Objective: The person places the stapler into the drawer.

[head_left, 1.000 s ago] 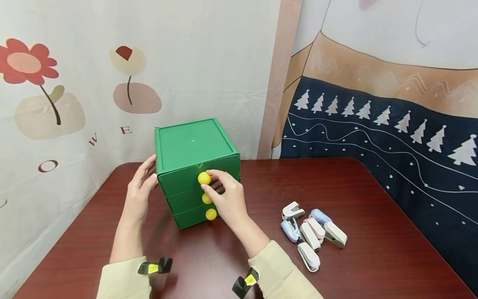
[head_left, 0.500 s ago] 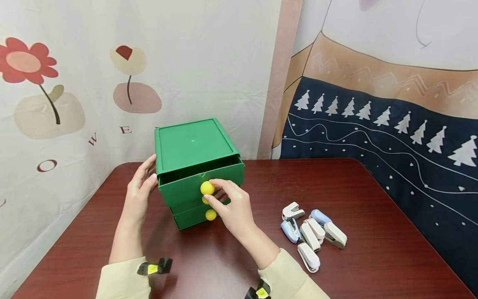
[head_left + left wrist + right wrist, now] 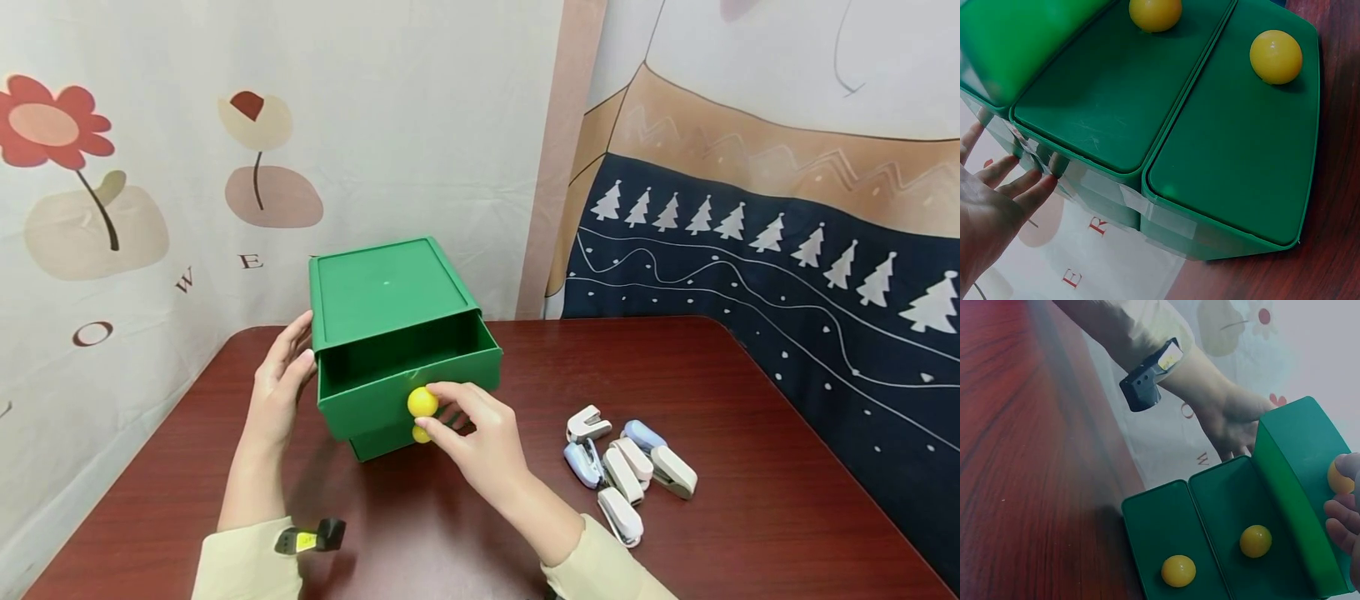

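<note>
A green drawer cabinet (image 3: 386, 287) with yellow ball knobs stands on the table, its top drawer (image 3: 363, 408) pulled partway out. That drawer's visible inside is bare. My right hand (image 3: 487, 442) pinches the yellow knob (image 3: 422, 402) of the top drawer between thumb and fingers. On the cabinet's left side rests my left hand (image 3: 279, 387), fingertips against the wall. The left wrist view shows its fingers (image 3: 1019, 187) fairly straight along that side. Both lower drawers are shut, and their knobs (image 3: 1255, 541) show in the right wrist view.
Several small staplers (image 3: 622, 471), white, light blue and pale pink, lie in a group on the dark red table (image 3: 675, 375) to the right of the cabinet. Behind the table hang a flower-patterned cloth (image 3: 420, 125) and a dark blue one with trees (image 3: 675, 250).
My right hand has drawn the top drawer out toward me, moving down and slightly right with the knob. The left hand stays at the cabinet's side. The staplers have not moved.
</note>
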The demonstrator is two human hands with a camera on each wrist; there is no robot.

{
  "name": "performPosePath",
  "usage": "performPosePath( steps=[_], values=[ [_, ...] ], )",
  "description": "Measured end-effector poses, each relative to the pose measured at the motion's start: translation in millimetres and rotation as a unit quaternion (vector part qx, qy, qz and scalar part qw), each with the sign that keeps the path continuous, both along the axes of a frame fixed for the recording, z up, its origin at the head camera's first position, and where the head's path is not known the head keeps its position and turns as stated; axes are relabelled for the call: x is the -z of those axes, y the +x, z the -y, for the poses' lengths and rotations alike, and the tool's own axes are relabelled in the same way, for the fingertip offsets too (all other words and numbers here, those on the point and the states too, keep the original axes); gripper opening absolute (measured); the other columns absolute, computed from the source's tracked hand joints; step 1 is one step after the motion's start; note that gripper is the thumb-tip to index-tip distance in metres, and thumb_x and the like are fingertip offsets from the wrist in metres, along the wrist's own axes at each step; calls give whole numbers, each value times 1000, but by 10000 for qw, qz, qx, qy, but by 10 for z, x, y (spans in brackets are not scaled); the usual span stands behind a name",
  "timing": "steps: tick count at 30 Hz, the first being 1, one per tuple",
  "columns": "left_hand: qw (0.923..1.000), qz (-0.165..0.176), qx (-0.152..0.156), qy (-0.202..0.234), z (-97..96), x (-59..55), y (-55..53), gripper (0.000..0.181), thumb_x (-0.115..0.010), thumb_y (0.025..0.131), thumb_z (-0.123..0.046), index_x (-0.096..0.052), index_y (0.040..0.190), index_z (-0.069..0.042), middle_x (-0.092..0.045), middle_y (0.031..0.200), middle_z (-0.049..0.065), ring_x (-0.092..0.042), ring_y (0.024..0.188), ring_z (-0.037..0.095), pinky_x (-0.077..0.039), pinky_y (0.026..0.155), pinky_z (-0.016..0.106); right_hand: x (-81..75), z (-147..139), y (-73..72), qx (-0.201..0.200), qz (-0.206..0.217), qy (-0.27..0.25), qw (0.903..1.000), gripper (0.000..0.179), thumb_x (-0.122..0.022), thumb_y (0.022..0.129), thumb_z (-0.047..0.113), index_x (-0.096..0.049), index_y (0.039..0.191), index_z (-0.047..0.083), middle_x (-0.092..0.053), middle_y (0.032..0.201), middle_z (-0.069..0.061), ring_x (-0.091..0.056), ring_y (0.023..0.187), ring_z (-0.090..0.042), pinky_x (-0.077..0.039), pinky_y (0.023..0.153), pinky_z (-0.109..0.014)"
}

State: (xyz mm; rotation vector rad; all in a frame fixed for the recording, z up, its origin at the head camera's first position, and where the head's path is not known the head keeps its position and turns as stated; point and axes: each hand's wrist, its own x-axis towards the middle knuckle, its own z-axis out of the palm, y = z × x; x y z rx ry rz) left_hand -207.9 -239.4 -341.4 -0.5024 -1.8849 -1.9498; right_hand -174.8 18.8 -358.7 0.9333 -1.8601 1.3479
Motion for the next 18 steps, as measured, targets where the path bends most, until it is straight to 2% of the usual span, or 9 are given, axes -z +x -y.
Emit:
performPosePath(
  steps=[10,18],
  values=[
    [10000,-44,42,52,-5,2,-14,48,-44,100,-8,-39,147,-8,-43,142,6,-37,130,18,-37,95,20,-21,-96,140,-120,-312,45,9994,39,-83,71,2,-67,106,6,-66,88,-4,-62,67,-10,-49,59,-17],
    [10000,-45,44,76,-4,6,-10,48,-44,100,-8,-39,147,-7,-42,142,6,-35,131,22,-36,95,21,17,-145,212,-157,-310,140,9993,40,-84,70,1,-66,106,7,-65,87,-4,-62,68,-10,-49,59,-17]
  ],
)
